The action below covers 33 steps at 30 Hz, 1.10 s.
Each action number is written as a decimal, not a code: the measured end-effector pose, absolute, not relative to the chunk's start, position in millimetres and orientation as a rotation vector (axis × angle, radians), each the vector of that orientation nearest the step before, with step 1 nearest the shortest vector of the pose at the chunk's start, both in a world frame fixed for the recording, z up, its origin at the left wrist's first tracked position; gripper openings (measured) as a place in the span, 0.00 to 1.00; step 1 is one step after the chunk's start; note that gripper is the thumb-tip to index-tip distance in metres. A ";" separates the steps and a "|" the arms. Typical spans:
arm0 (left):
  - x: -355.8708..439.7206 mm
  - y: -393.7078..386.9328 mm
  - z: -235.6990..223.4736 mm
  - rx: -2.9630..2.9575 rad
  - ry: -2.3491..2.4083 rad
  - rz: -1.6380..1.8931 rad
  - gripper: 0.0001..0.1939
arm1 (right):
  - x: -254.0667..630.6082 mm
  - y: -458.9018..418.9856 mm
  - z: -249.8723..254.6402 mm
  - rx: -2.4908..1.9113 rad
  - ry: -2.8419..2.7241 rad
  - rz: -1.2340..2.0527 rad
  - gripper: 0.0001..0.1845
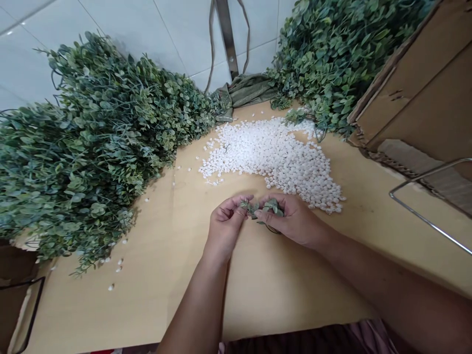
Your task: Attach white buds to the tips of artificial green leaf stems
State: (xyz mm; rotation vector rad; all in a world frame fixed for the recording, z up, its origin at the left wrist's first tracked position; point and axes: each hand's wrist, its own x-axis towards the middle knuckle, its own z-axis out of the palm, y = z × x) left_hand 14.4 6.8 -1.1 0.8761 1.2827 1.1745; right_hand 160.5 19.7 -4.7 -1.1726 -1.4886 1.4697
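Between my two hands, just above the middle of the table, is a small sprig of artificial leaves (273, 206). My left hand (229, 216) pinches its left tip between thumb and fingers. My right hand (289, 216) is closed round the leafier end, and a thin dark stem curves below it. A pile of small white plastic pieces (258, 147) spreads over the table right behind my hands. Whether a white piece is between my fingertips is too small to tell.
A big heap of artificial greenery (103, 137) covers the table's left side, and another heap (332, 59) stands at the back right. A cardboard box (420, 88) with a metal wire frame (427, 211) is at the right. Green cloth (250, 91) lies against the tiled wall.
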 end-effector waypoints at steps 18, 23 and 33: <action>27.1 0.2 3.3 0.978 1.070 0.994 0.18 | 161.7 22.9 2.5 -1.008 -0.791 1.867 0.24; 26.4 0.1 2.0 0.973 1.034 0.944 0.15 | 163.4 21.5 1.8 -0.982 -0.836 1.915 0.23; 33.9 -3.8 -2.7 0.871 1.138 1.217 0.18 | 163.8 25.3 -2.1 -1.163 -1.342 1.644 0.14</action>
